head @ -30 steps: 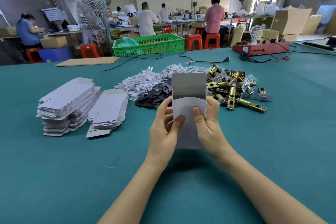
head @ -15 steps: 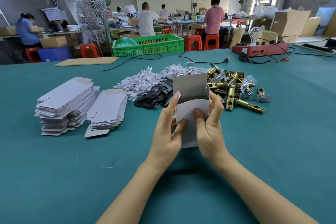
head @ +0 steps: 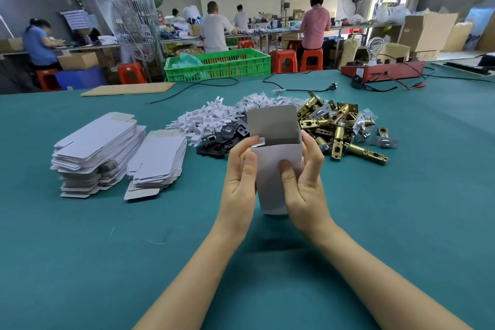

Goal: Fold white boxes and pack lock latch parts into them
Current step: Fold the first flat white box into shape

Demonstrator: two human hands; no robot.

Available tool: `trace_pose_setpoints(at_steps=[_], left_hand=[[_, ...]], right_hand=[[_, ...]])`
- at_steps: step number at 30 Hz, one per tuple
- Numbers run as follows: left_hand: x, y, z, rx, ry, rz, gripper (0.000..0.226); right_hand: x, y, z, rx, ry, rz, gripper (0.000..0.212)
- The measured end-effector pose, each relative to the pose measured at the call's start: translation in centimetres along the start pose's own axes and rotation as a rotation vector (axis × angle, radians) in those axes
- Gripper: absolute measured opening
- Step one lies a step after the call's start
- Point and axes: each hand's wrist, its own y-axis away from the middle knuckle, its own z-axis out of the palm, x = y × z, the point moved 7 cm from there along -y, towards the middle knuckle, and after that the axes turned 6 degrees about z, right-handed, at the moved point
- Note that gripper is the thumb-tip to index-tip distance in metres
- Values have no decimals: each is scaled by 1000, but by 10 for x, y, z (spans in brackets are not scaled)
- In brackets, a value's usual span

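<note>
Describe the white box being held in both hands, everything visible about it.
The white box looks like thin card, white outside and greyish inside. It stands upright, opened into a tube, its top open with the tall lid flap raised at the back and a small side flap at the left. The left hand and right hand grip its sides, thumbs on the front panel. It sits above the teal table, in front of the parts piles.

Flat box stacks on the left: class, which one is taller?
The left stack, farther from the hands, is taller; the right stack beside it is clearly lower.
</note>
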Motion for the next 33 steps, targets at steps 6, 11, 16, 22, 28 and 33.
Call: trace_pose_setpoints(at_steps=[6,11,16,22,28,33], left_hand=[[2,1,6,-16,218,-111,31],[2,0,4,25,221,-111,20],[4,-2,5,59,196,-130,24],[9,-4,10,134,108,-144,21],[15,-21,19,135,196,-121,28],[14,-29,12,172,298,-148,41]], right_hand=[[-2,-1,-3,31,-32,58,35],[-9,-4,-3,39,15,35,23],[-9,-10,-6,83,-73,142,12],[-2,-16,-16,149,-234,326,9],[-8,-31,-14,138,-309,341,28],[-10,-49,-4,96,-277,342,30]])
